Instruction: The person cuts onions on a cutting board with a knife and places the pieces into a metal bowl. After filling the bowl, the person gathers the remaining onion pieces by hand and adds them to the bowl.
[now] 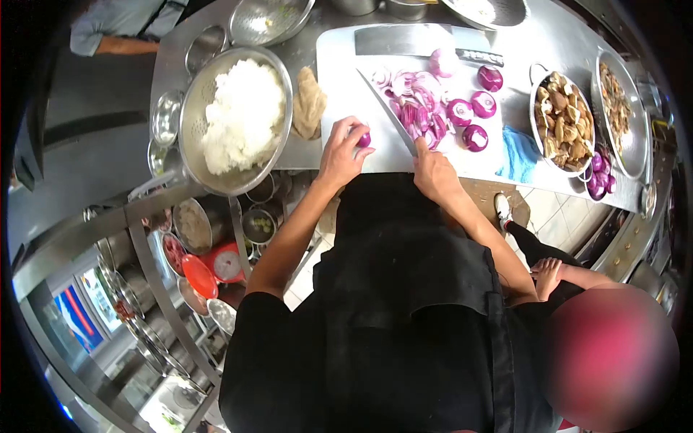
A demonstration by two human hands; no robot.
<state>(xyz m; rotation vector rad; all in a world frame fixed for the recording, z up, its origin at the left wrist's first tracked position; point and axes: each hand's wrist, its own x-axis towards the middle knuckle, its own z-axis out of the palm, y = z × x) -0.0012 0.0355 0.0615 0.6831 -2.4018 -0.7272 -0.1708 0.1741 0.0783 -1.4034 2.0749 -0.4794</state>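
Head view shows me the left hand [341,155], thumb and fingertips closed round a small glossy purple onion [365,138] at the white rectangular cutting board [336,94]; whether whole or halved, I can't tell. If that pinch is light, the smooth surface could let it roll. The right hand [435,173] grips a long steel knife [388,108], its blade slanting away, apart from the left fingers. I can't make out which way the edge faces; a leftward swing would bring steel towards those fingertips. Just right of the blade, the loose heap of sliced purple onion [415,101] could get dragged along. Farther right, the round shiny purple onions [475,137] might roll if bumped. Beyond the heap, a broad steel blade [404,40] could nick a careless reach.
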